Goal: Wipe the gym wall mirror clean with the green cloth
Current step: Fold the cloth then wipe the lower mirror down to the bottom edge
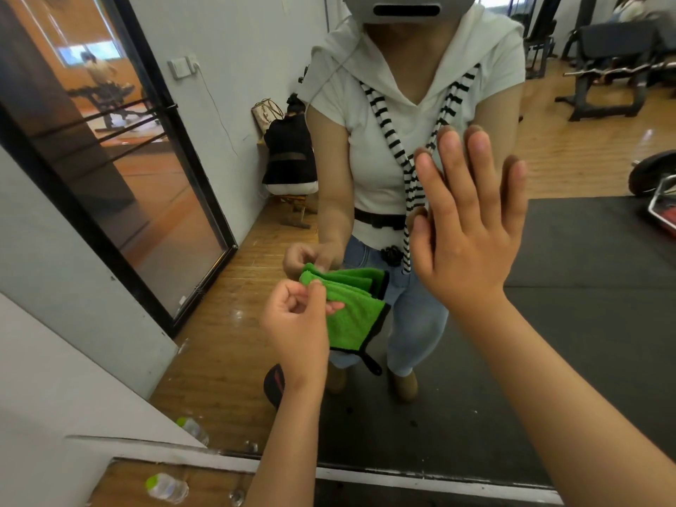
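Head cam: L hand (296,323) in pinch on green cloth (353,320); R hand (472,232) spread flat on mirror (585,294).

Head view, facing the wall mirror (585,323). Right hand (468,232) is raised, palm flat to the glass, fingers straight and spread; its reflected fingertips meet the real ones. Left hand (296,316) is lower and to the left, thumb and forefinger pinching the top corner of the folded green cloth (351,320). The cloth is black-edged, hangs just beside the glass, and a black loop dangles from its bottom corner. The reflection shows a white hooded top with striped cords and light jeans. A plastic water bottle (166,488) lies on the wooden floor (120,477) at lower left, near the mirror's bottom edge.
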Demonstrator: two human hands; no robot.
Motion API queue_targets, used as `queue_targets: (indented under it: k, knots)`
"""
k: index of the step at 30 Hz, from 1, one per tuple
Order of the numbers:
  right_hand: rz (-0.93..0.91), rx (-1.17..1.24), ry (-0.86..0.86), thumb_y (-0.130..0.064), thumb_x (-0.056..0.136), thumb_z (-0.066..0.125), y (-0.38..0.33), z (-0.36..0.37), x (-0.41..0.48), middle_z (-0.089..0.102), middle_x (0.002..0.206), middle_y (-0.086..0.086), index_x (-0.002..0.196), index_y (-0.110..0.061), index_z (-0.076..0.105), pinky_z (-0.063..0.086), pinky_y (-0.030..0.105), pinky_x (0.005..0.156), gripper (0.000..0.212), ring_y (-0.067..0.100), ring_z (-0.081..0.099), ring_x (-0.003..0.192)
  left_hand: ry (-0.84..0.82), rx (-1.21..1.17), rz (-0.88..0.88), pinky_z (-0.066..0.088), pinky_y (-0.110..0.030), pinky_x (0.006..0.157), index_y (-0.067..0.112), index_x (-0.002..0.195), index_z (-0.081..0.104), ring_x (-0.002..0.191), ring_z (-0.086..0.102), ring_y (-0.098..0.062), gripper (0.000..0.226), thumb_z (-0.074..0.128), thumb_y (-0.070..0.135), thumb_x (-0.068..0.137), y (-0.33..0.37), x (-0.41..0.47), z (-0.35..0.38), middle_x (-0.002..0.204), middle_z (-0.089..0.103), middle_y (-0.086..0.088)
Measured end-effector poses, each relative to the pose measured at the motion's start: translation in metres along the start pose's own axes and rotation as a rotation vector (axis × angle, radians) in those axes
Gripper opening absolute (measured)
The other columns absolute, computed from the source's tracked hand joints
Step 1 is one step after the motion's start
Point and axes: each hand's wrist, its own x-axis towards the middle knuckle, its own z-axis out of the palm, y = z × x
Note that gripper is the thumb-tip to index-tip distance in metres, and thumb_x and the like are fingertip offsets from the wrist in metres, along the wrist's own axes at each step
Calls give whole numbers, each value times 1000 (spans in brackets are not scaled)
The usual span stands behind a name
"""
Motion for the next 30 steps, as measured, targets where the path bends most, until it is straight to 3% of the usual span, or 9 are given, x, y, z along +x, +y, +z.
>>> queue_targets:
  k: [6, 13, 19, 24, 30]
  knots:
    - [-4, -10, 5, -17, 96, 48, 0, 1, 0, 43, 152, 8, 148, -12, 42, 11, 47, 123, 53, 18, 12, 152, 47, 34, -192, 52, -20, 59, -3, 77, 58, 60, 70, -16, 19, 61, 2, 95, -36, -4, -27, 58, 64, -3]
    - [-1, -13, 0, -17, 96, 47, 0, 1, 0, 43, 151, 9, 148, -12, 43, 11, 46, 124, 52, 18, 12, 152, -2, 36, 22, 57, -24, 61, 8, 75, 58, 63, 71, -20, 20, 64, 6, 94, -1, 0, -1, 62, 67, -5]
    - [2, -2, -4, -16, 95, 50, 1, -1, 0, 44, 151, 9, 148, -12, 43, 11, 47, 123, 53, 17, 12, 152, 44, 16, -45, 53, -20, 58, 4, 74, 57, 58, 69, -17, 22, 62, 4, 95, -9, 1, -8, 57, 64, -4]
    - [6, -12, -1, -16, 95, 50, 0, 0, 0, 43, 152, 8, 148, -13, 42, 12, 47, 123, 54, 18, 12, 152, 142, 58, -214, 60, -40, 70, 1, 78, 58, 60, 70, -14, 20, 61, 6, 97, -36, -4, -28, 64, 67, -8]
    - [13, 0, -4, -17, 96, 50, 1, 0, 0, 43, 152, 9, 147, -12, 45, 12, 47, 123, 51, 17, 12, 152, 17, 16, -89, 54, -19, 60, -1, 79, 58, 63, 70, -18, 19, 61, 5, 96, -8, -5, -7, 61, 66, -6]
